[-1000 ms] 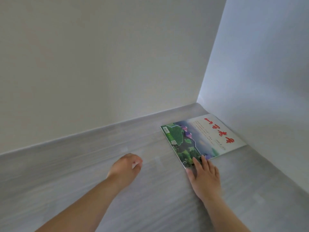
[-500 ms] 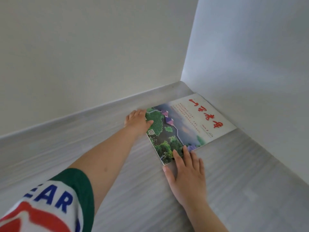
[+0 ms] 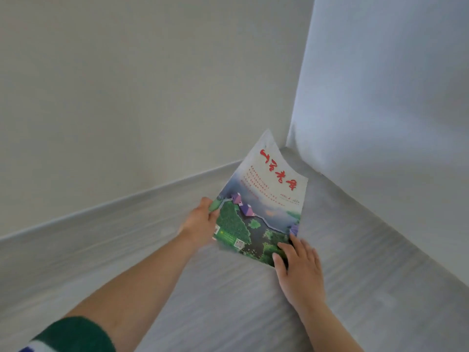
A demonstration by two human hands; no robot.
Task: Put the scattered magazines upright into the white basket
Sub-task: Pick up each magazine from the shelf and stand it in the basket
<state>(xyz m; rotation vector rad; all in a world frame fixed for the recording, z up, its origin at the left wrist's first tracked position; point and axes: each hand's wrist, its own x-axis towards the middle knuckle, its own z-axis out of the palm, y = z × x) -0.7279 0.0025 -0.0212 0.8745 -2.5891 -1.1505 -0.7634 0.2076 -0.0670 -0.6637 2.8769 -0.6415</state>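
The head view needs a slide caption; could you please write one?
Left hand grips and right hand steadies a magazine tilted up off the floor in a corner.

Soft, even daylight filled the view, fairly bright and without glare. The right wall (image 3: pixel 393 97) looked cool and bluish, lighter than the duller beige back wall (image 3: pixel 139 85). Only a faint, diffuse shadow lay on the floor (image 3: pixel 228 301) under the raised magazine (image 3: pixel 266 199). Motion blur smeared the left grip (image 3: pixel 200 222), the magazine's near edge and the green sleeve (image 3: pixel 76 334). The red title was legible but soft. The wide lens bowed the corner between the walls and stretched the frame's edges.
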